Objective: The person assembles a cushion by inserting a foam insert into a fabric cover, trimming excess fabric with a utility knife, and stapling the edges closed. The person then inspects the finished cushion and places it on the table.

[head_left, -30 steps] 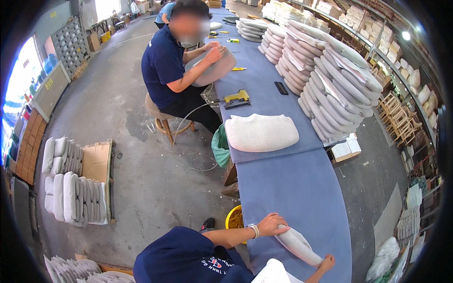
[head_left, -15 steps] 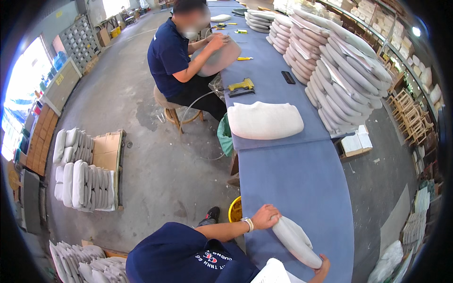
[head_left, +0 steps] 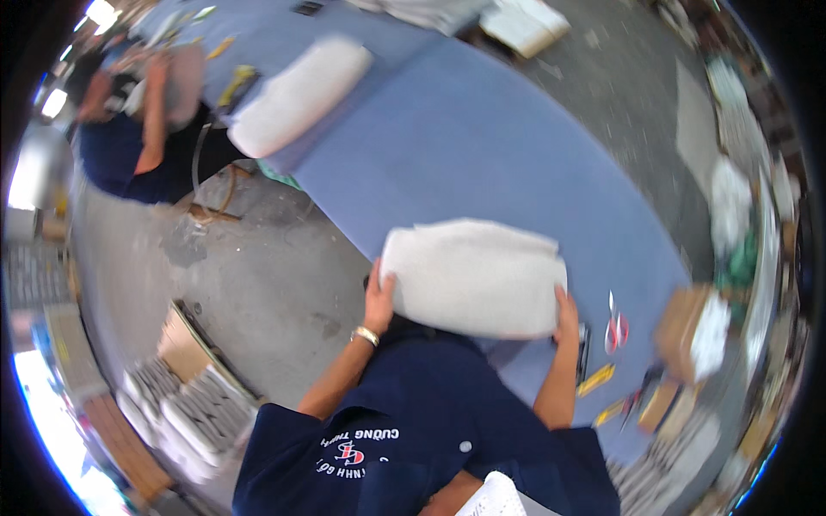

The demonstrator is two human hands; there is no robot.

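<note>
I hold a pale grey upholstered seat pad between both hands, in front of my body at the near edge of the blue-covered table. Its broad face is turned up. My left hand grips the left end, with the thumb on the near side. At the opposite end, my right hand closes on the edge. Fingers partly disappear behind the pad on both sides. A black tool, partly hidden, lies beside my right hand.
Red-handled scissors and yellow cutters lie on the table to my right. Another pale pad rests farther left near a yellow staple gun. A seated co-worker handles a pad. A cardboard box stands right.
The view has turned to the right. The pad has come from the table's right side to in front of my body, now broad face up, still in both hands.
</note>
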